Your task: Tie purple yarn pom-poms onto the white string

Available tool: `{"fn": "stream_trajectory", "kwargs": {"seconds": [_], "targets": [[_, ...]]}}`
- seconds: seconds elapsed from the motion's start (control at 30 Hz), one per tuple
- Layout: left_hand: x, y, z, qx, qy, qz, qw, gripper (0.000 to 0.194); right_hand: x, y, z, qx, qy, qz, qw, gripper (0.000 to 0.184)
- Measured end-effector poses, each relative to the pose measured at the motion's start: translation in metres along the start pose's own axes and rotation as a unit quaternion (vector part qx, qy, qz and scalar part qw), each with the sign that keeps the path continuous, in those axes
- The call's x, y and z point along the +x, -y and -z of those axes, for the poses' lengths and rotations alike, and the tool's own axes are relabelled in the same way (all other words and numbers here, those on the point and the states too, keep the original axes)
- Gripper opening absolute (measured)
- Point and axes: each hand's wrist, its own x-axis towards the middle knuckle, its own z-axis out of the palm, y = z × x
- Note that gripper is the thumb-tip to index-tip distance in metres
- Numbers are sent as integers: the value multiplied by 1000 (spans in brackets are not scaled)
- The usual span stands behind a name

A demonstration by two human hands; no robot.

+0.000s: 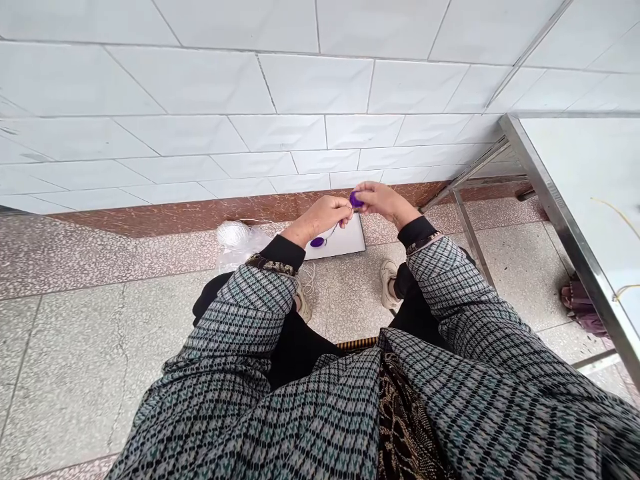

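My right hand pinches a small round purple piece; whether it is yarn, felt or something else is too small to tell. Right beside it, my left hand has its fingers pressed together at the edge of that piece, around what looks like a thin cord. From below the left hand a dark thin cord runs down to a second purple oval piece. That one appears over a white tray or box lid with a dark rim; whether it hangs or lies there, I cannot tell.
A ball of white string sits in a clear plastic bag on the floor, left of the tray. Loose white cord lies near my shoe. A metal-framed table stands at the right. Ahead rises a white tiled wall.
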Motion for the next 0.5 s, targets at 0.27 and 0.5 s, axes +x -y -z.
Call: {"fn": "stream_trajectory", "kwargs": {"seconds": [0.27, 0.5], "targets": [[0, 1, -6, 24, 53, 16, 998, 31, -6, 6, 7, 205, 106, 14, 973, 14], [4, 6, 1, 53, 13, 41, 998, 29, -12, 4, 16, -6, 239, 8, 971, 16]]}}
